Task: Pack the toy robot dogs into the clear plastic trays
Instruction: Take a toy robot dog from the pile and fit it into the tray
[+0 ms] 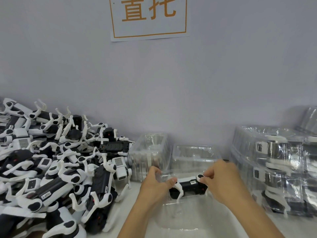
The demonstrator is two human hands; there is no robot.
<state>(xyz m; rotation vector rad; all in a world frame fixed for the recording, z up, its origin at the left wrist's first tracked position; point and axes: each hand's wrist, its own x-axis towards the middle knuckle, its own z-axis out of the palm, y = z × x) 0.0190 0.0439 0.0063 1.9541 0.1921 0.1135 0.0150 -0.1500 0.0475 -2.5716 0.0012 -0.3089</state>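
From the head camera, a person works at a white desk (137, 200) set against a pale wall. Both hands meet over a clear tray (181, 213) lying open in front of them, and one toy dog (188, 186) sits in it on its side, black body with white legs. The left hand (157, 181) has its fingers curled over the tray's far edge with the thumb against the dog's front end, probably to steady the thin plastic while the toy is seated. The right hand (217, 177) pinches the dog's rear leg joint, likely folding the leg so it fits the moulded pocket. So the dog lies between the two hands, touching both, already low in the tray.

To the left a big heap of loose dogs (56, 169) covers the desk, close enough to reach. Behind the hands stand empty trays (151, 152), and to the right is a stack of filled trays (274, 160). A paper sign (149, 18) hangs on the wall above.
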